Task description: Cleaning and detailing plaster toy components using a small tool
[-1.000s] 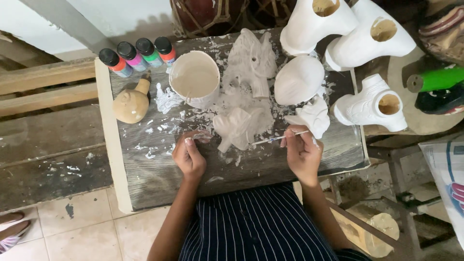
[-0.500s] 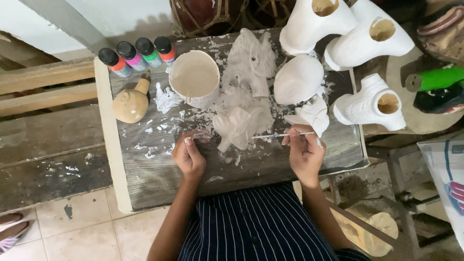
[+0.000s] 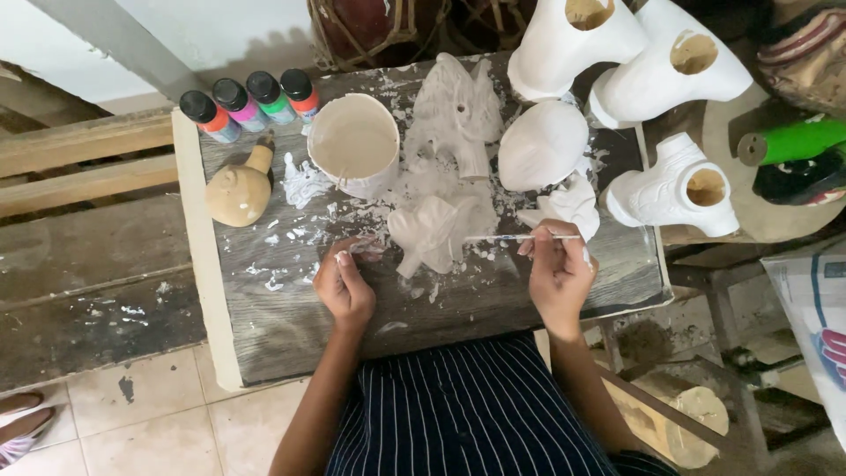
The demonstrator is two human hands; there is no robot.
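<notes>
The board [image 3: 291,326] is rough, weathered grey wood flecked with white. The small figurine [image 3: 427,231] looks like matt white plaster. The paint bottles [image 3: 251,104] are glossy plastic.

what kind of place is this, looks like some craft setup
Probably a small home or backyard workshop for painting plaster figures. White unpainted figures crowd a paint-splattered wooden board, four small paint bottles stand in a row, and the right hand holds a thin brush to a small white figure.

brush tip [image 3: 470,237] hidden by figurine [image 3: 429,231], foot [image 3: 19,427] (lower left) cropped
</notes>
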